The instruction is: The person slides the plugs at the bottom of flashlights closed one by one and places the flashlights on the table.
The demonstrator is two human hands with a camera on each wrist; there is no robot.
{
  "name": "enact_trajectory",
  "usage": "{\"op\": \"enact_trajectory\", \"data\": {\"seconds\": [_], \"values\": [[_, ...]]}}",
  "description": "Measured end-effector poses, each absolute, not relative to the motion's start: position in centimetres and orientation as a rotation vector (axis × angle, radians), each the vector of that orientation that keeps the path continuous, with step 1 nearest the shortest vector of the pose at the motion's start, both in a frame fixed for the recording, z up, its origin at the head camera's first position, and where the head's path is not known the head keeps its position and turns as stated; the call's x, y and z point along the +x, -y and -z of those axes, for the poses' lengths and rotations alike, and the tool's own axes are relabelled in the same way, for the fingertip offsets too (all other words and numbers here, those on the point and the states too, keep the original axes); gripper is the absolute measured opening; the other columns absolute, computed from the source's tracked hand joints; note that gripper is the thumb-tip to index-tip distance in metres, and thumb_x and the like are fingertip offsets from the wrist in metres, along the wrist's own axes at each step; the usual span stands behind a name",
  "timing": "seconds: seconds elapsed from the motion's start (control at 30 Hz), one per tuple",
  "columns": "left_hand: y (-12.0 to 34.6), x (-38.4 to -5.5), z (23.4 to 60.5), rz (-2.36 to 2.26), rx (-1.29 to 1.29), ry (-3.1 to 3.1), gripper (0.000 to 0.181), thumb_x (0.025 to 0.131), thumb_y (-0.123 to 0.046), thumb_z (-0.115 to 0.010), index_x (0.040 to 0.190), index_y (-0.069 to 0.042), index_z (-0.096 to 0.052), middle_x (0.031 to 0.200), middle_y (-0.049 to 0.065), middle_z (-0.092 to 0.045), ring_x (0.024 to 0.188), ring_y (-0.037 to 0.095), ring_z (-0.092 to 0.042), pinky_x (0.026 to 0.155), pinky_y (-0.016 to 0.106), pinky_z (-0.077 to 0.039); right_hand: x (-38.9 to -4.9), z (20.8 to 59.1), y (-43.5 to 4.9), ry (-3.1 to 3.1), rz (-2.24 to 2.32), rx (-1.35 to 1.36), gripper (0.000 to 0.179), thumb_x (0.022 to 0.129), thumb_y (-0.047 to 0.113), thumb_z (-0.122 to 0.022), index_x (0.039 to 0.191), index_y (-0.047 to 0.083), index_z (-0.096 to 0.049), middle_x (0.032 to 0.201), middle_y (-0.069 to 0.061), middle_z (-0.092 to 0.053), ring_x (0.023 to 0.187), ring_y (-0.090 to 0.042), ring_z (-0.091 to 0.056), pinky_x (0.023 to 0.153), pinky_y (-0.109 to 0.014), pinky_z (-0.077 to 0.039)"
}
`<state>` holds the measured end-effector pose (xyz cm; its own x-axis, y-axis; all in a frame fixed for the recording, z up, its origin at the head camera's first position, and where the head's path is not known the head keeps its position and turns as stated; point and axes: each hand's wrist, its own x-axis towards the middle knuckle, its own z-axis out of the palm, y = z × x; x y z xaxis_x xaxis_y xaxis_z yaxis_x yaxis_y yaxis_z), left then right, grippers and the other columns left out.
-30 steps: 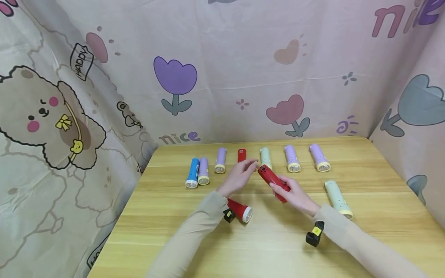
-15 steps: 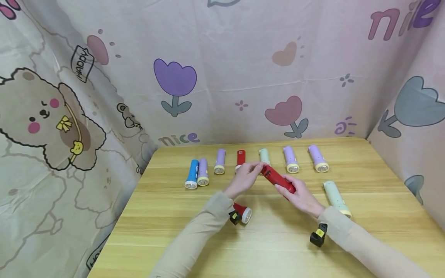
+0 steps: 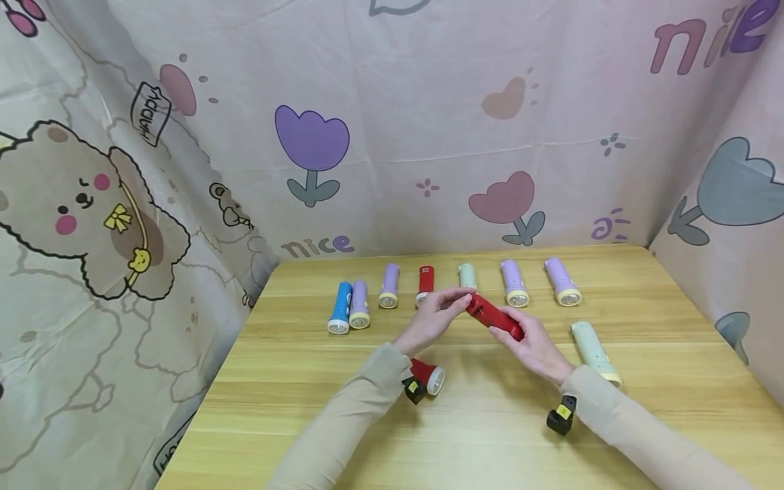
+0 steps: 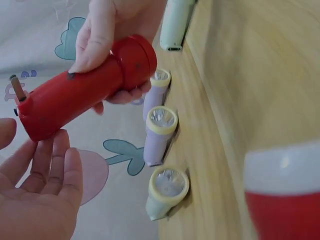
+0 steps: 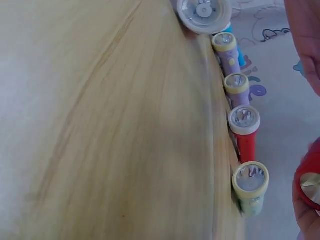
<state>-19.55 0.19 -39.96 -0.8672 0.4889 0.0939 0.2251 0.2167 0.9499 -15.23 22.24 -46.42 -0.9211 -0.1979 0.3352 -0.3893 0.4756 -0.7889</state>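
My right hand (image 3: 533, 346) grips a red flashlight (image 3: 497, 320) near its head, tilted above the table. In the left wrist view a small prong (image 4: 18, 89) sticks out from the flashlight's tail. Extended fingers of my left hand (image 4: 42, 200) touch the underside of that tail end, and its thumb lies just off the tail. The right wrist view catches only the flashlight's red rim (image 5: 311, 175) at the edge. Another red flashlight (image 3: 425, 376) with a white rim lies on the table, partly hidden by my left wrist.
On the wooden table (image 3: 294, 395), flashlights line the back: a blue one (image 3: 340, 308), several purple ones (image 3: 514, 284), a red one (image 3: 426, 282) and a green one (image 3: 467, 275). Another green flashlight (image 3: 595, 352) lies right of my right hand. Printed curtains hang behind and beside.
My left hand has moved slightly right, and its fingers now meet the red flashlight's tail, where a gap was before. The right hand has shifted a little rightward with the flashlight.
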Motion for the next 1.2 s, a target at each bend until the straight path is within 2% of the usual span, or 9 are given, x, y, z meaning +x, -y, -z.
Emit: {"op": "enact_trajectory", "data": {"seconds": [0.27,0.43,0.67,0.87,1.0,1.1,1.2], "values": [[-0.7,-19.3,40.5,-1.835,0.578,-2.051,0.038,0.103,-0.024,-0.058,0.137,-0.009,-0.062,0.135,0.015,-0.066,0.123,0.018,-0.063,0.109,0.035,-0.049,-15.2,46.6,-22.0,2.471,-1.276,0.529,0.036,0.094,0.012,-0.07,0.128,0.006,-0.06,0.107,-0.013,-0.07,0.089,-0.011,-0.058,0.077,-0.024,-0.048],[-1.0,-19.3,40.7,-1.893,0.579,-1.965,0.039,0.104,-0.019,-0.056,0.14,-0.004,-0.059,0.137,0.02,-0.064,0.12,0.017,-0.064,0.11,0.034,-0.05,-15.2,46.8,-21.9,2.45,-1.21,0.55,0.038,0.094,0.01,-0.069,0.13,0.004,-0.058,0.108,-0.014,-0.07,0.09,-0.013,-0.059,0.076,-0.026,-0.05],[-1.5,-19.2,40.6,-2.025,0.43,-1.73,0.042,0.105,-0.013,-0.052,0.144,0.003,-0.05,0.146,0.023,-0.054,0.127,0.018,-0.059,0.114,0.036,-0.047,-15.1,47.2,-21.7,2.43,-1.138,0.564,0.042,0.093,0.004,-0.067,0.134,0.003,-0.055,0.11,-0.013,-0.068,0.088,-0.012,-0.058,0.075,-0.026,-0.05],[-1.7,-19.1,40.8,-2.072,0.356,-1.662,0.043,0.106,-0.013,-0.05,0.145,0.003,-0.05,0.147,0.024,-0.053,0.116,0.009,-0.061,0.118,0.038,-0.043,-15.2,47.4,-21.2,2.385,-1.153,0.535,0.044,0.092,0.002,-0.068,0.135,0.001,-0.056,0.115,-0.016,-0.068,0.091,-0.016,-0.06,0.076,-0.027,-0.053],[-1.9,-19.1,41.1,-2.108,0.34,-1.64,0.042,0.106,-0.011,-0.05,0.145,0.004,-0.05,0.146,0.024,-0.054,0.109,0.004,-0.061,0.114,0.032,-0.047,-15.3,47.5,-20.9,2.371,-1.181,0.517,0.045,0.092,0.001,-0.067,0.135,0.001,-0.056,0.118,-0.018,-0.067,0.094,-0.018,-0.061,0.077,-0.027,-0.055],[-2.2,-19.0,41.4,-2.139,0.331,-1.616,0.042,0.105,-0.01,-0.05,0.145,0.005,-0.049,0.145,0.024,-0.055,0.107,0.003,-0.061,0.112,0.029,-0.048,-15.3,47.6,-20.8,2.363,-1.201,0.495,0.046,0.091,-0.002,-0.068,0.136,0.0,-0.056,0.119,-0.019,-0.067,0.094,-0.018,-0.061,0.078,-0.025,-0.056],[-2.3,-19.0,41.5,-2.152,0.324,-1.608,0.043,0.105,-0.009,-0.05,0.145,0.006,-0.048,0.146,0.024,-0.054,0.109,0.004,-0.061,0.114,0.031,-0.046,-15.3,47.8,-20.7,2.355,-1.206,0.487,0.046,0.091,-0.003,-0.068,0.135,-0.001,-0.056,0.119,-0.02,-0.067,0.095,-0.018,-0.061,0.078,-0.025,-0.056]]}}
